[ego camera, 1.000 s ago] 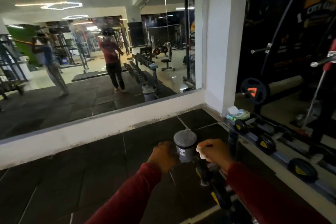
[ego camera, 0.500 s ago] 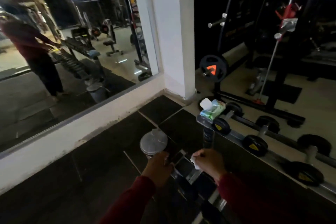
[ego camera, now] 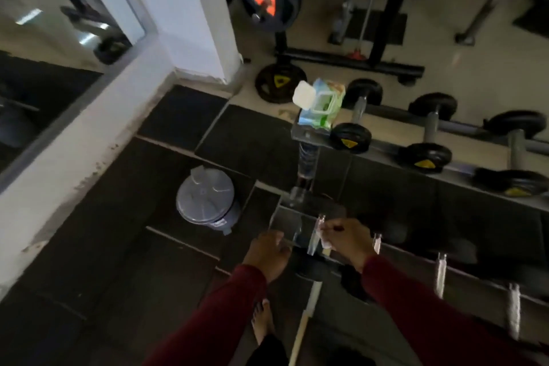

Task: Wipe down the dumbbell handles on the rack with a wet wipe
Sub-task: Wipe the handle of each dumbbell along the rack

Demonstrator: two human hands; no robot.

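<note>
Lower middle of the frame: right hand (ego camera: 349, 239) pinching a white wet wipe (ego camera: 323, 239) against a dumbbell handle (ego camera: 315, 235) on the rack (ego camera: 386, 145), left hand (ego camera: 267, 252) curled on the rack's end bar (pretty blurry). Wipes pack (ego camera: 322, 105) sitting up top, gray bin (ego camera: 205, 199) left.

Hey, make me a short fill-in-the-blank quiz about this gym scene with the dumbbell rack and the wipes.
1. The right hand pinches a white ____ at the rack's lower tier.
2. The pack of wipes lies on the top tier of the rack with its lid ____.
3. The grey bin stands on the ____.
4. Both sleeves are dark ____.

Missing words: wipe; open; floor; red
</note>
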